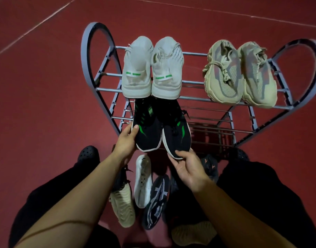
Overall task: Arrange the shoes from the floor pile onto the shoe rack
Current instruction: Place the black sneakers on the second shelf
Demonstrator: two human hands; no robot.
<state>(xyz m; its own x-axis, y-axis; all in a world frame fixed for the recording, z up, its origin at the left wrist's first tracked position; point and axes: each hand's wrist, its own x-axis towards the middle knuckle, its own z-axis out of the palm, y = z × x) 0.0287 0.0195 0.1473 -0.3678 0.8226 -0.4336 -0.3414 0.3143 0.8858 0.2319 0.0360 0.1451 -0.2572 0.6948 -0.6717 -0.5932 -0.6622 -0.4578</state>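
Observation:
A grey metal shoe rack (103, 74) stands in front of me on the red floor. Its top shelf carries a white pair with green tags (151, 68) on the left and a beige pair (239, 74) on the right. A black pair with green stripes sits on the lower shelf at the left, toes toward me. My left hand (125, 140) holds the left black shoe (147, 129) by its side. My right hand (185, 167) pinches the toe of the right black shoe (176, 133). On the floor between my legs lies the pile (144, 190) of several shoes.
The pile holds a white sole-up shoe (142, 179), a beige sole-up shoe (123, 204), a dark striped sneaker (156, 201) and a black one (210, 167). My feet in black clogs (88, 154) flank it. Bare bars show on the lower shelves' right half (216, 122).

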